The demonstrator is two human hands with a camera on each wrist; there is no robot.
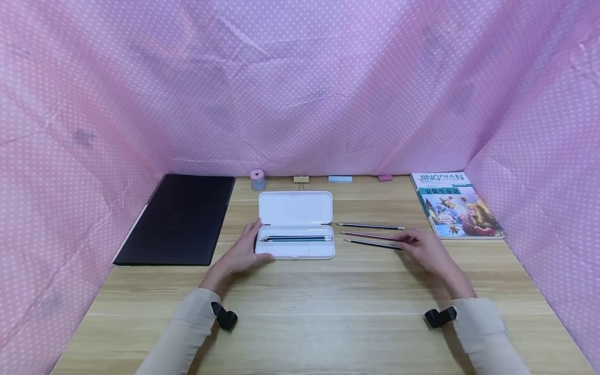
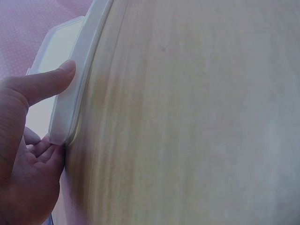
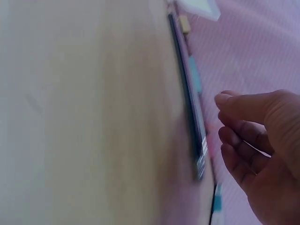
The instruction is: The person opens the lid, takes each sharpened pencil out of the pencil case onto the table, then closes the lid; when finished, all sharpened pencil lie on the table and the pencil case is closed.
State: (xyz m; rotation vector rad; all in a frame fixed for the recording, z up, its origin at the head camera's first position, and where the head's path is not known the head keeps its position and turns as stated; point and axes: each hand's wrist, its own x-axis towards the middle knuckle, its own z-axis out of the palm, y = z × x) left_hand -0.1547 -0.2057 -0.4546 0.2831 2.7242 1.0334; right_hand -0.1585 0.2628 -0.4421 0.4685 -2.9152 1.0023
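R hand at red pencil

R hand's (image 1: 422, 252) fingers half-bent, nothing visibly pinched; contact unclear. Red pencil (image 1: 367, 236) lies L of fingertips, btwn 2 dark pencils (image 1: 370, 226), long axis L–R twd case (image 1: 286, 251). L hand (image 1: 240, 253), farther off, grips case.

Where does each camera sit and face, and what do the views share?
Head: on the head, facing forward and down at the table, open case and loose pencils; left hand, right hand and sleeves show.
Left wrist: on that wrist, facing the case's edge and table; only the left hand shows of the body.
Right wrist: on that wrist, facing a loose pencil and the curtain; only the right hand shows.
Head and left wrist share the left hand and case; head and right wrist, the right hand and a loose pencil.
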